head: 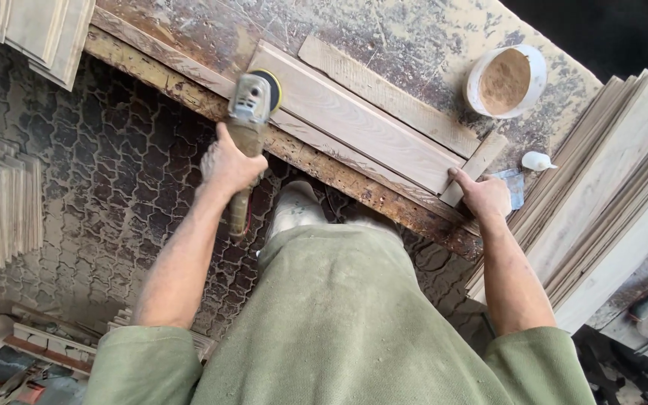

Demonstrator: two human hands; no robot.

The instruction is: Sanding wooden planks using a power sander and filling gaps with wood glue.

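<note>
Head view looks down on a worn counter [429,45]. Left hand [228,166] is wrapped tight around the body of an angle grinder [249,112], whose yellow disc sits at twelve o'clock from the hand, touching the near end of a long pale plank [361,124]. Right hand [485,196], fingers loosely curled, presses the plank's other end, at about three o'clock from the grinder. A white bowl of sawdust [505,80] sits at twelve o'clock of that hand.
</note>
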